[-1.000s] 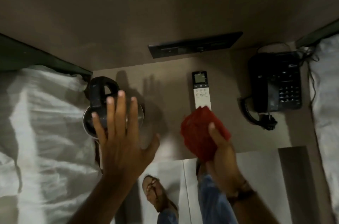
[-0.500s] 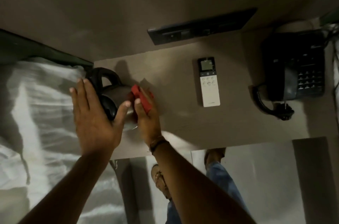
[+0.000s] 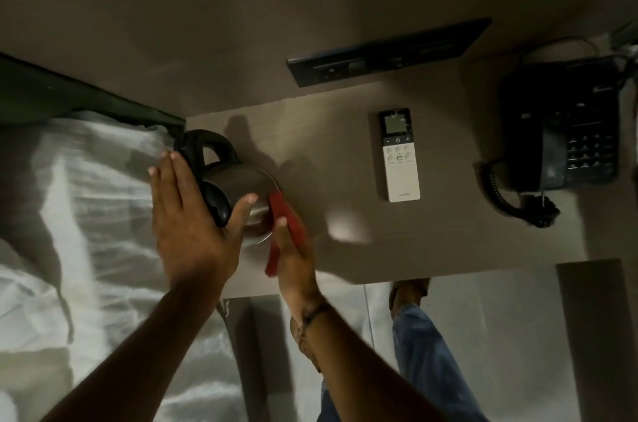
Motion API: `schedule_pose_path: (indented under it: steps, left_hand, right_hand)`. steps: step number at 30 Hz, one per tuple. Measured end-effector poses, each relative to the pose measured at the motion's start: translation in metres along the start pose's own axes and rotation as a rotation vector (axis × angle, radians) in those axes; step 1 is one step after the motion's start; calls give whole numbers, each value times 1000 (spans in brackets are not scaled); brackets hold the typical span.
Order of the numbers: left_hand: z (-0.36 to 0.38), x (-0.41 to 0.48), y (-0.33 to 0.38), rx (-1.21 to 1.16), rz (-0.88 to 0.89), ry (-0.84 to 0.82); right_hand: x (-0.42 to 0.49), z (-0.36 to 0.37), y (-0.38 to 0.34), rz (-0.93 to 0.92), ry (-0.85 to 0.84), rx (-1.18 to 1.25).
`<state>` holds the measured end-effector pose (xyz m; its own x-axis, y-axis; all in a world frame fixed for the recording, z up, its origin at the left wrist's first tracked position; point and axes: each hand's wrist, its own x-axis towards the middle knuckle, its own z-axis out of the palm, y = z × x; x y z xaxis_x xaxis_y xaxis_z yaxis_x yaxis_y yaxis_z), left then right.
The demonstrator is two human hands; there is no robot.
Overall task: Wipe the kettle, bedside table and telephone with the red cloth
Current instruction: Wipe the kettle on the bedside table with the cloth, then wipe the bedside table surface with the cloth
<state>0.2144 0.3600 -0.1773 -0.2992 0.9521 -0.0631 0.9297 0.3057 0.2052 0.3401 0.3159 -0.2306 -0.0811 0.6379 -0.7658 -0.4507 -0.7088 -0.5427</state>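
Observation:
A steel kettle [image 3: 241,179] with a black handle and lid stands at the left end of the brown bedside table [image 3: 345,249]. My left hand [image 3: 193,221] lies over the lid, thumb on the steel body, holding the kettle. My right hand [image 3: 293,255] presses the folded red cloth [image 3: 281,217] flat against the kettle's right side. The black telephone [image 3: 562,138] sits at the table's far right, its coiled cord hanging toward the front edge.
A white remote control [image 3: 400,159] lies in the middle of the table. A dark socket panel [image 3: 386,52] is set in the wall behind. White bedding [image 3: 86,214] lies left of the table. My leg in jeans and sandalled feet stand below the table's front edge.
My right hand carried the red cloth from mid-table left to the kettle's side, then slid it down a little. My left hand settled on the kettle's lid.

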Motion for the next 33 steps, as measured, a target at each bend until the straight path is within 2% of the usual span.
schedule_pose_path:
  steps: [2,4,7,9,10,12,14,17,20,24,25,30,33]
  left_hand:
    - [-5,0,2,-33,-1,-41]
    - [-11,1,4,-29,4,-67]
    - [-12,-5,18,89,59,52]
    - [3,-20,46,26,185,82]
    - [17,-30,66,-39,236,42]
    - [53,-53,106,-156,229,-95]
    - [93,-63,140,-233,118,-262]
    - [149,-56,171,-212,74,-435]
    - [188,-49,186,-152,91,-379]
    - [213,-57,190,-105,105,-234]
    - [216,-59,190,-90,110,-218]
    - [219,-70,196,-96,90,-171]
    - [217,-69,198,-78,78,-184]
  right_hand:
    - [-23,-24,3,164,60,122]
    - [-47,-54,-5,221,95,209]
    - [-60,-104,-38,155,207,172]
    - [-57,-133,-73,84,194,138]
    - [-54,-145,-93,32,192,107]
    - [-42,-157,-137,-110,185,-42]
    - [-19,-157,-179,-234,133,-223]
    - [33,-148,-219,-447,90,-550]
    - [93,-144,-223,-585,62,-931]
    - [133,-142,-200,-550,3,-1633]
    - [134,-143,-193,-562,-7,-1729]
    - [126,-156,-177,-655,-25,-1811]
    - [118,-160,-173,-648,-48,-1844]
